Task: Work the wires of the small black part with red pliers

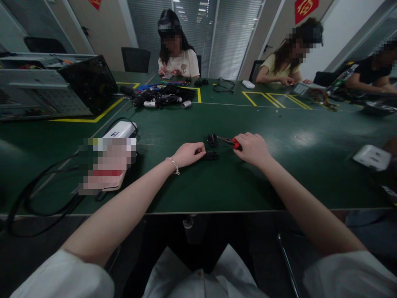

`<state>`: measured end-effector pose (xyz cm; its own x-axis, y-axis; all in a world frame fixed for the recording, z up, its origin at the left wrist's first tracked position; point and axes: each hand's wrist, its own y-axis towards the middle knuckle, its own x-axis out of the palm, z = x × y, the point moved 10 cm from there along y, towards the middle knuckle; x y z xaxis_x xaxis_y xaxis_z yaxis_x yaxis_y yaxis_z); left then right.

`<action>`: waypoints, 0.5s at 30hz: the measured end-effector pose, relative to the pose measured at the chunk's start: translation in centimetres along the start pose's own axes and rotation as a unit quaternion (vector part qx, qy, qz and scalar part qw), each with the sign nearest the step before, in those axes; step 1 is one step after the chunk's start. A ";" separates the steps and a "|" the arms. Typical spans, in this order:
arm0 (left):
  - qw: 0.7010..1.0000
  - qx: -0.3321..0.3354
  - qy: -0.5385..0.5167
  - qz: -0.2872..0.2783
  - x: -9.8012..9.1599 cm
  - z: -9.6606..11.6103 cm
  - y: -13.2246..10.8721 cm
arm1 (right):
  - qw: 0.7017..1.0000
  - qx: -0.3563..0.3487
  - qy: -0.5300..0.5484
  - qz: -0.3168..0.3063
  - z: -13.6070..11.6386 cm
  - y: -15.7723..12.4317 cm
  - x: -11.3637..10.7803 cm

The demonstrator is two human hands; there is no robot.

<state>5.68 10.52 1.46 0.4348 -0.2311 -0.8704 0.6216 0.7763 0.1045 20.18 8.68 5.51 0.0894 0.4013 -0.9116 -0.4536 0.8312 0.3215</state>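
My right hand [252,149] is closed around the red handles of a pair of pliers [228,140], whose jaws point left. Just past the jaw tips lies a small black part [212,140], its exact kind too small to tell. My left hand [189,154], with a chain bracelet at the wrist, pinches the near end of a second black piece [212,155] that rests low over the table. A thin dark bit lies between the two black pieces and the pliers.
On the green table [186,190], a phone [108,169], a white power bank [120,130] and looped black cables [27,198] lie left. An opened computer case [46,91] and a cable heap [161,96] stand farther back. A white box [372,157] is right. Several people sit opposite.
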 end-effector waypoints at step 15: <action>1.000 0.004 -0.007 -0.005 0.1 0.1 0.0 | 0.996 0.060 0.033 0.057 1.8 -0.2 0.2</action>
<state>5.82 10.45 1.40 0.4374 -0.2462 -0.8649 0.6315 0.7688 0.1005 21.92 9.33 5.75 -0.0176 0.4730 -0.8809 -0.3477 0.8231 0.4490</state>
